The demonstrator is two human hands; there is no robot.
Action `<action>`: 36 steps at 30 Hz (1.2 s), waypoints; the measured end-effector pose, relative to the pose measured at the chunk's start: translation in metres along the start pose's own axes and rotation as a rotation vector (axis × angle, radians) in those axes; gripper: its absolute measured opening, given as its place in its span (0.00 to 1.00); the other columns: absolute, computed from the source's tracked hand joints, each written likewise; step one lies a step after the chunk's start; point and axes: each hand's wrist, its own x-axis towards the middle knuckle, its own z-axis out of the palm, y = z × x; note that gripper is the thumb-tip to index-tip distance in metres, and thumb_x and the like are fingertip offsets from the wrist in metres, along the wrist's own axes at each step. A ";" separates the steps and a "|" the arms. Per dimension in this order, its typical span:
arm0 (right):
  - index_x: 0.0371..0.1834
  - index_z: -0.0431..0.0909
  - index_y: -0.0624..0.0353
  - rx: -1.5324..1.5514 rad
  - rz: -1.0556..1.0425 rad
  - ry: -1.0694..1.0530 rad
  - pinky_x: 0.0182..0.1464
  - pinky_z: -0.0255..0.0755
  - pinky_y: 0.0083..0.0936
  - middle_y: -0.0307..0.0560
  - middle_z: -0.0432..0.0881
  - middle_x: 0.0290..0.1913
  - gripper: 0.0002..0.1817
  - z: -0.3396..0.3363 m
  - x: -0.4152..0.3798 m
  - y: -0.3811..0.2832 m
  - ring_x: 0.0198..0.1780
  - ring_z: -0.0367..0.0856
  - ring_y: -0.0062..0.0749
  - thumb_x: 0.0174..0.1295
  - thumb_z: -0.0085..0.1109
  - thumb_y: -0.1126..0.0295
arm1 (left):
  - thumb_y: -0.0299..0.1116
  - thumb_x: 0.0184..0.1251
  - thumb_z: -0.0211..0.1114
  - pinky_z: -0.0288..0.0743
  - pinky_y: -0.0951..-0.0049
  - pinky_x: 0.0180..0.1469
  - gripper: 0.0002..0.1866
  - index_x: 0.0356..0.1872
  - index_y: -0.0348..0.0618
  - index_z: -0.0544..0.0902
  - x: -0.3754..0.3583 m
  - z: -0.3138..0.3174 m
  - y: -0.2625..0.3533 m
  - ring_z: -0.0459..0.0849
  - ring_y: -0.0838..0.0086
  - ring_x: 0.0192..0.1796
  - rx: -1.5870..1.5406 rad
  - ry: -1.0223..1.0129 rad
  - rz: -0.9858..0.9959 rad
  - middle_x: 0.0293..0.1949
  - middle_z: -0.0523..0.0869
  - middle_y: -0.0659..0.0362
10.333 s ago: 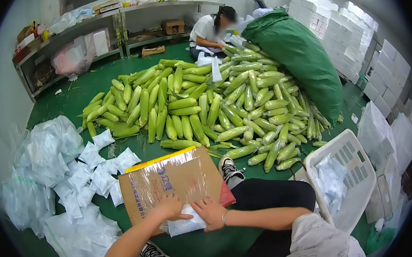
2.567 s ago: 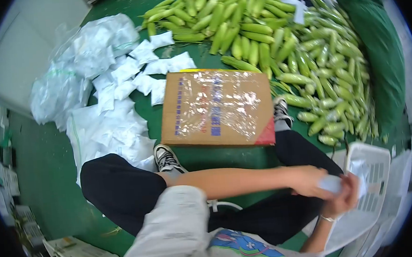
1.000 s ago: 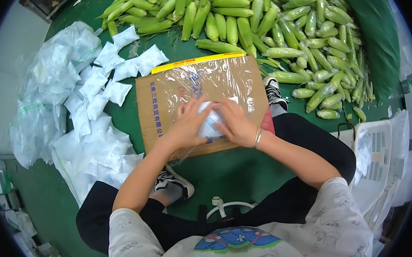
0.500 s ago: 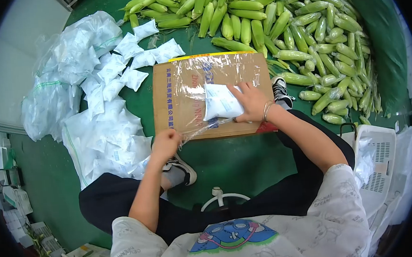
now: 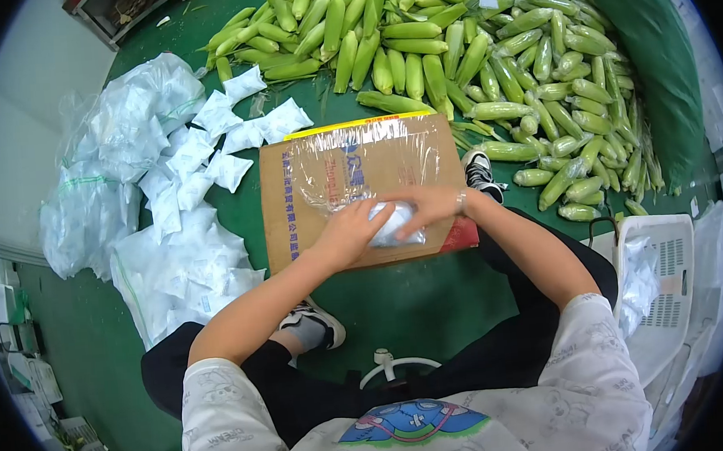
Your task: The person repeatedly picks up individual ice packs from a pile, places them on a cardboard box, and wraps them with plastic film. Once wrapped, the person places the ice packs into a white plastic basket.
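A cardboard box (image 5: 304,217) with blue and red print stands between my feet, clear plastic film (image 5: 316,168) spread over its top. Near the box's front edge lies a small white pouch (image 5: 393,225), partly hidden by my hands and apparently under film. My left hand (image 5: 350,231) grips the pouch's left side, its fingertips partly covered. From the right, my right hand (image 5: 427,207) reaches across the pouch's far edge. Its fingers are stretched out, slightly blurred, with the thumb apart, and they meet the left fingers.
Loose white pouches (image 5: 230,170) and filled plastic bags (image 5: 176,276) lie on the green floor at left. Husked-on corn cobs (image 5: 411,31) are heaped beyond the box, with film-wrapped cobs (image 5: 593,121) at right. A white plastic basket (image 5: 671,275) stands by my right knee.
My left hand has moved from the box's front left edge, where it pinched film, to the pouch. My right hand has shifted left over the pouch, which now sits nearer the front edge.
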 end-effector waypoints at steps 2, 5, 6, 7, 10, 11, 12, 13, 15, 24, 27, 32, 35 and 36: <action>0.55 0.80 0.57 -0.047 -0.392 0.228 0.50 0.76 0.32 0.53 0.83 0.49 0.28 0.003 -0.024 0.025 0.47 0.83 0.37 0.51 0.74 0.60 | 0.30 0.45 0.76 0.73 0.57 0.58 0.43 0.68 0.45 0.66 0.003 -0.002 -0.008 0.76 0.50 0.57 0.024 -0.022 0.029 0.57 0.74 0.46; 0.40 0.86 0.60 -0.117 0.103 0.086 0.38 0.78 0.27 0.48 0.87 0.33 0.12 -0.031 -0.049 0.016 0.33 0.85 0.29 0.53 0.68 0.68 | 0.28 0.45 0.74 0.73 0.55 0.56 0.39 0.64 0.44 0.71 -0.003 -0.001 -0.003 0.78 0.49 0.55 -0.098 -0.002 0.014 0.51 0.78 0.47; 0.36 0.87 0.60 -0.086 0.070 0.224 0.37 0.77 0.26 0.46 0.86 0.28 0.09 -0.038 -0.047 0.016 0.30 0.84 0.27 0.53 0.66 0.69 | 0.29 0.46 0.74 0.74 0.55 0.55 0.37 0.63 0.44 0.72 -0.006 -0.006 0.002 0.79 0.49 0.53 -0.108 -0.061 -0.020 0.50 0.78 0.47; 0.32 0.87 0.61 -0.062 0.036 0.361 0.35 0.77 0.26 0.44 0.85 0.22 0.07 -0.046 -0.045 0.015 0.27 0.83 0.25 0.53 0.65 0.71 | 0.29 0.47 0.74 0.74 0.55 0.55 0.36 0.62 0.44 0.72 -0.007 -0.012 0.009 0.80 0.50 0.52 -0.114 -0.114 -0.055 0.49 0.79 0.47; 0.31 0.88 0.60 -0.301 -0.018 0.475 0.35 0.79 0.27 0.47 0.85 0.24 0.06 -0.022 -0.025 -0.040 0.26 0.84 0.34 0.53 0.64 0.71 | 0.34 0.49 0.76 0.74 0.57 0.56 0.35 0.62 0.42 0.73 -0.003 -0.024 0.042 0.80 0.49 0.53 -0.241 -0.139 -0.135 0.53 0.79 0.46; 0.33 0.88 0.61 -0.436 -0.076 0.519 0.36 0.80 0.27 0.50 0.86 0.27 0.08 -0.002 -0.018 -0.050 0.27 0.85 0.38 0.53 0.65 0.71 | 0.34 0.49 0.76 0.74 0.57 0.56 0.35 0.62 0.42 0.73 -0.004 -0.024 0.040 0.80 0.49 0.53 -0.239 -0.139 -0.137 0.53 0.79 0.46; 0.41 0.86 0.62 -0.569 0.063 0.432 0.43 0.79 0.31 0.53 0.86 0.34 0.14 0.024 -0.020 -0.069 0.35 0.85 0.43 0.52 0.66 0.70 | 0.38 0.48 0.77 0.74 0.58 0.57 0.36 0.61 0.41 0.74 -0.003 -0.021 0.033 0.80 0.49 0.54 -0.326 -0.182 -0.116 0.53 0.80 0.46; 0.49 0.83 0.63 -0.702 0.203 0.340 0.51 0.78 0.34 0.55 0.86 0.41 0.21 0.054 -0.032 -0.087 0.43 0.85 0.47 0.51 0.67 0.68 | 0.42 0.48 0.78 0.73 0.59 0.59 0.37 0.60 0.40 0.74 -0.004 -0.019 0.027 0.80 0.49 0.55 -0.416 -0.222 -0.096 0.53 0.81 0.46; 0.63 0.70 0.70 -0.721 -0.270 0.643 0.65 0.65 0.46 0.65 0.75 0.59 0.33 0.100 -0.072 -0.092 0.61 0.75 0.54 0.52 0.63 0.70 | 0.46 0.48 0.79 0.72 0.62 0.59 0.38 0.59 0.39 0.75 -0.010 -0.021 0.012 0.81 0.54 0.56 -0.524 -0.271 -0.115 0.52 0.83 0.48; 0.71 0.53 0.76 -0.763 -0.005 0.254 0.72 0.53 0.46 0.66 0.66 0.66 0.59 0.091 -0.055 -0.039 0.71 0.63 0.52 0.37 0.74 0.56 | 0.58 0.54 0.73 0.74 0.61 0.53 0.38 0.56 0.38 0.76 0.017 -0.043 -0.002 0.82 0.55 0.49 -0.087 -0.371 0.020 0.49 0.81 0.45; 0.70 0.57 0.73 -0.560 0.044 0.028 0.71 0.57 0.40 0.67 0.68 0.65 0.61 0.045 -0.025 -0.027 0.69 0.66 0.53 0.33 0.77 0.51 | 0.59 0.50 0.73 0.75 0.58 0.49 0.38 0.52 0.37 0.77 -0.005 -0.060 0.037 0.81 0.55 0.45 0.190 -0.027 -0.006 0.45 0.79 0.45; 0.66 0.71 0.60 0.470 -0.033 -0.582 0.62 0.71 0.31 0.58 0.75 0.63 0.38 -0.045 0.043 0.000 0.63 0.76 0.40 0.54 0.70 0.54 | 0.60 0.52 0.71 0.77 0.61 0.36 0.33 0.40 0.36 0.80 0.012 -0.025 0.021 0.84 0.58 0.38 0.072 0.073 -0.322 0.35 0.81 0.50; 0.65 0.72 0.61 0.631 0.464 -0.189 0.58 0.75 0.27 0.51 0.78 0.61 0.31 -0.050 0.036 -0.027 0.59 0.79 0.31 0.63 0.64 0.54 | 0.66 0.59 0.63 0.78 0.57 0.39 0.36 0.42 0.34 0.84 0.053 -0.021 -0.037 0.85 0.56 0.36 0.025 -0.320 -0.402 0.41 0.85 0.49; 0.65 0.73 0.61 0.950 0.310 -0.335 0.55 0.78 0.26 0.48 0.80 0.59 0.31 -0.041 0.051 0.020 0.54 0.82 0.27 0.66 0.61 0.51 | 0.66 0.59 0.63 0.78 0.57 0.39 0.36 0.42 0.34 0.84 0.054 -0.016 -0.043 0.85 0.56 0.36 0.011 -0.313 -0.409 0.41 0.85 0.49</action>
